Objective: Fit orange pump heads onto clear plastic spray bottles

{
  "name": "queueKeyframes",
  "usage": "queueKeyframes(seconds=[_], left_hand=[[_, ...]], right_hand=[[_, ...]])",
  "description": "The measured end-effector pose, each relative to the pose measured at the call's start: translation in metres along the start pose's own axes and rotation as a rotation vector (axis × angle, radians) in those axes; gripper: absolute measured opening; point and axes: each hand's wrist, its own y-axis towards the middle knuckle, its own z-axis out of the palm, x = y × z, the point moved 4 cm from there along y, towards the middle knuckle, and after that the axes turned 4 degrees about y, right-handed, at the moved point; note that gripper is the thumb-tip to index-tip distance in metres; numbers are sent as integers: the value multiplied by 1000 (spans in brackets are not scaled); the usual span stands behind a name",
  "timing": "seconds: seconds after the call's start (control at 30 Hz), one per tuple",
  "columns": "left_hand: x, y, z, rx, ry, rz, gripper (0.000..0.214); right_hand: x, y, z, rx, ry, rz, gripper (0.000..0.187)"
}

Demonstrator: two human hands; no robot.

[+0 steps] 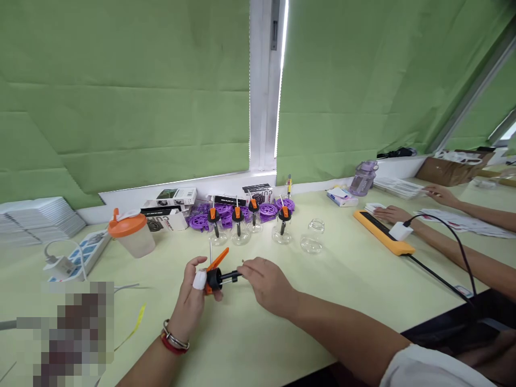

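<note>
My left hand (192, 293), with a white wrap on one finger, is closed around the black cap of a black-and-orange pump head (214, 278). An orange lever sticks up from the cap, and a thin pale spout rises beside it. My right hand (268, 282) pinches the end of the black tube (230, 276) that runs out of the cap; its fingertips hide the tip. Beyond my hands stand several glass bottles (241, 235) fitted with similar black-and-orange pump heads (237, 214). To their right is a clear glass bottle (312, 239) with an uncovered mouth.
Purple plastic wheel-like parts (199, 221) and printed boxes (165, 217) lie behind the bottles. At left are an orange-lidded cup (135, 236), a white power strip (91, 252) and white stacks (32, 220). A yellow power strip (379, 231) lies right, near another person's hand (391, 214).
</note>
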Motion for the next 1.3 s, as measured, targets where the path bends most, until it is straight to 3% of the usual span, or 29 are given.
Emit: queueKeyframes(seconds=[0.1, 0.2, 0.3, 0.47, 0.57, 0.8, 1.3], left_hand=[[-14, 0, -11, -121, 147, 281, 45], [-19, 0, -11, -130, 306, 451, 48], [-6, 4, -1, -13, 340, 375, 49], [23, 11, 10, 43, 202, 30, 51], [32, 14, 14, 46, 199, -103, 49], [56, 21, 20, -5, 140, -229, 44], [61, 33, 25, -78, 120, -291, 45]], right_hand=[[-2, 10, -22, -82, 225, 179, 31], [-12, 12, -24, -11, 469, 393, 27], [-29, 6, -4, 79, 675, 631, 25], [-52, -7, 33, 132, 838, 841, 22], [-63, -11, 44, 132, 807, 852, 20], [-78, -14, 58, 128, 656, 752, 23], [-82, 3, 74, 152, 425, 684, 19]])
